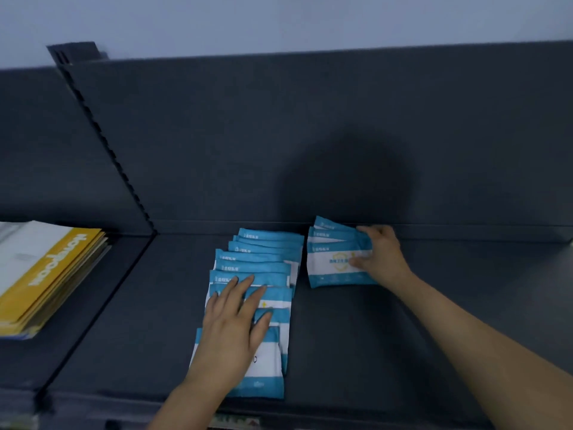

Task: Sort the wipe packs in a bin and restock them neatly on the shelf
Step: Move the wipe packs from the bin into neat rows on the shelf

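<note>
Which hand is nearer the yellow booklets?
Left. Left hand rests on the long pack row, right of the yellow booklets; right hand grips the short stack farther right.

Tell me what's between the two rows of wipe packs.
Only a narrow strip of bare shelf separates the long row from the short row, head view.

Dark shelf (372, 336) stocked with wipe packs
A long row (263, 265) of overlapping blue-and-white packs runs near to far at the middle; a shorter row (331, 259) lies just right, far back; yellow booklets (46, 274) lie on the left section.

Left hand (231, 324) flat, right hand (379, 256) curled.
</note>
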`<move>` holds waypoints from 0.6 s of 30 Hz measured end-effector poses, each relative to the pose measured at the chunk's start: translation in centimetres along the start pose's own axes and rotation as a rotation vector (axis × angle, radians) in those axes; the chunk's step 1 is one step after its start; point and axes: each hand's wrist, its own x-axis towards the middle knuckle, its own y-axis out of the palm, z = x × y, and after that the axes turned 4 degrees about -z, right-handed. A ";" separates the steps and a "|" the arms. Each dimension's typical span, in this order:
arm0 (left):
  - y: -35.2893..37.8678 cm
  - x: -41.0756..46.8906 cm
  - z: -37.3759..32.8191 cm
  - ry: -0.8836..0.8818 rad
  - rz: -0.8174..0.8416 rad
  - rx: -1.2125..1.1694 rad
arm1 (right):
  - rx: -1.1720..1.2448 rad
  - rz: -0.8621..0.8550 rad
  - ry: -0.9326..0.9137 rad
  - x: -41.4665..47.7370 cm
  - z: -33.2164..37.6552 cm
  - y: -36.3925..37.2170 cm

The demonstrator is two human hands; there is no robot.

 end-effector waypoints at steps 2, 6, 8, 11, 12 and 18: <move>-0.2 0.0 -0.1 -0.003 0.010 0.018 | -0.101 -0.028 -0.037 -0.1 0.0 0.5; -0.8 0.0 -0.4 -0.001 0.051 0.069 | -0.349 -0.097 -0.082 -1.5 1.0 1.2; -1.7 -0.2 -0.9 -0.016 0.023 0.052 | -0.435 -0.088 -0.163 -2.7 1.7 1.8; -3.5 -1.3 -1.1 0.003 -0.063 -0.001 | -0.376 -0.056 -0.308 -4.8 3.2 2.9; -4.2 -1.9 -0.9 0.012 -0.078 -0.002 | -0.301 -0.059 -0.341 -5.5 4.0 3.3; -9.8 -8.4 4.3 -0.086 -0.091 0.067 | -0.071 0.008 -0.558 -10.5 14.5 5.9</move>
